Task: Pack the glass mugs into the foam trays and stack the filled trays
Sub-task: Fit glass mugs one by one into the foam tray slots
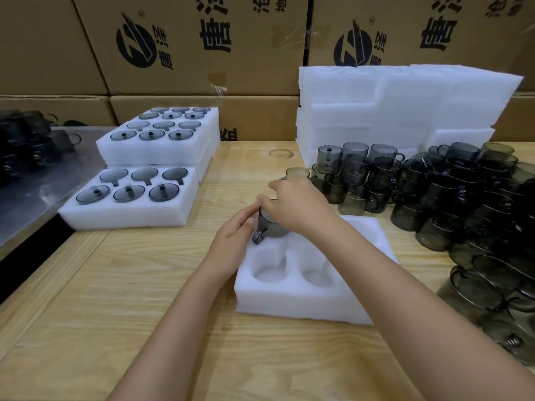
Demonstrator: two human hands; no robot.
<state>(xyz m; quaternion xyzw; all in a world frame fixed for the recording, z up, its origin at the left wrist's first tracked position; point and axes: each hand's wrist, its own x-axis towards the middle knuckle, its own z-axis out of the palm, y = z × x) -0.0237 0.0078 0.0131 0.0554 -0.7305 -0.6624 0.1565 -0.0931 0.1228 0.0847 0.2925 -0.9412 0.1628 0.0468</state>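
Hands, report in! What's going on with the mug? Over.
Right hand grips mug from above; left hand touches its handle side. Mug at tray's far-left pocket. Near pockets empty, nothing blocking.

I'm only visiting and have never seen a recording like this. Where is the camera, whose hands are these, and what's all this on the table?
There is no machine here. A person is working with bare hands, and the single picture comes from a camera worn on their head, looking forward and down.

The right hand grips a dark glass mug from above, at the far left hole of a white foam tray. The left hand is at the mug's handle, but I can't tell whether it pinches it. The tray's two near holes are empty.

On the wooden table, filled trays sit to the left, some of them stacked. To the right is a pile of loose mugs, with spare foam stacked behind it. Cardboard boxes line the back.
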